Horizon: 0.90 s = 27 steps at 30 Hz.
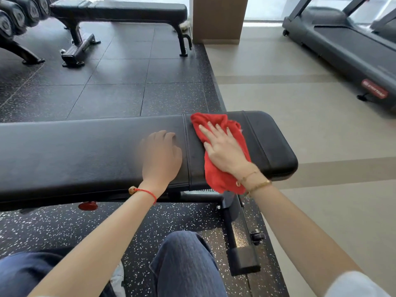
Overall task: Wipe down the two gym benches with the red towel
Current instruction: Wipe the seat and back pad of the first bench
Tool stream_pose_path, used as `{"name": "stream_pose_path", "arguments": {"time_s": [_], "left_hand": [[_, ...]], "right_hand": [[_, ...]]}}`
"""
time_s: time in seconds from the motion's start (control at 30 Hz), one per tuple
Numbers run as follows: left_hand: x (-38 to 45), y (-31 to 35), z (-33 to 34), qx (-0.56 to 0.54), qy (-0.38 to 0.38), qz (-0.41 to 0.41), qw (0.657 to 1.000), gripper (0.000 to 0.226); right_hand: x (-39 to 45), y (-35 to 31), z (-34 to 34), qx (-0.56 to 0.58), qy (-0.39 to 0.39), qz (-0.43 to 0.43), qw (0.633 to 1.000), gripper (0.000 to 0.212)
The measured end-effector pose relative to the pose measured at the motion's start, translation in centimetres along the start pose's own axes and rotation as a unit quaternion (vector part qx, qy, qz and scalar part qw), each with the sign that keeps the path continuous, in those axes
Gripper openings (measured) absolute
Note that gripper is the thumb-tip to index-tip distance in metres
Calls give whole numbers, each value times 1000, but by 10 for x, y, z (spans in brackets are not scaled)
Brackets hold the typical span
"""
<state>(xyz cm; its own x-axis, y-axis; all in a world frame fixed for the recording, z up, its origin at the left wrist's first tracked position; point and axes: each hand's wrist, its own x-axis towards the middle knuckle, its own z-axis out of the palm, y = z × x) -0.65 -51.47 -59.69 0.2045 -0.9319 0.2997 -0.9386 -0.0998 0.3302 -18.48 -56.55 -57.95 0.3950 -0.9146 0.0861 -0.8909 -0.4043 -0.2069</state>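
Note:
A black padded gym bench [75, 151] runs across the view right in front of me. The red towel [216, 174] lies crumpled on its right seat pad, hanging a little over the near edge. My right hand [222, 151] presses flat on the towel, fingers spread. My left hand [161, 156] rests on the bare pad just left of the seam, fingers curled, holding nothing. A second black bench [128, 10] stands at the back left on the rubber floor.
A dumbbell rack [17, 18] fills the far left corner. A treadmill [342, 46] stands at the right on the beige floor. A brown pillar [218, 18] rises behind the far bench. My knees in jeans [186, 264] are close under the near bench, beside its frame foot [242, 249].

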Motion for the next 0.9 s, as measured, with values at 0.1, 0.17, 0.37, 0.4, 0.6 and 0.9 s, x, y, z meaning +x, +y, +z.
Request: {"name": "stream_pose_path", "arguments": {"time_s": [0.1,0.17,0.37,0.4,0.6,0.9], "left_hand": [[-1,-3,-1,-7,5,9,1000,40],[-1,-5,-2,-8,2,14,1000,41],[-2,-1,-1,4,-10,7,1000,43],[-2,-1,-1,5,-12,6,1000,43],[-3,-1,-3,1,-20,7,1000,43],[-2,-1,1,17,-24,13,999,44]], "right_hand": [[-41,9,-2,5,14,0,1000,54],[-63,28,-6,-3,33,40,999,54],[-47,95,-21,7,22,142,990,54],[-34,100,-24,13,14,153,988,54],[-30,95,-26,22,9,153,988,54],[-27,100,-24,33,14,151,988,53]]}}
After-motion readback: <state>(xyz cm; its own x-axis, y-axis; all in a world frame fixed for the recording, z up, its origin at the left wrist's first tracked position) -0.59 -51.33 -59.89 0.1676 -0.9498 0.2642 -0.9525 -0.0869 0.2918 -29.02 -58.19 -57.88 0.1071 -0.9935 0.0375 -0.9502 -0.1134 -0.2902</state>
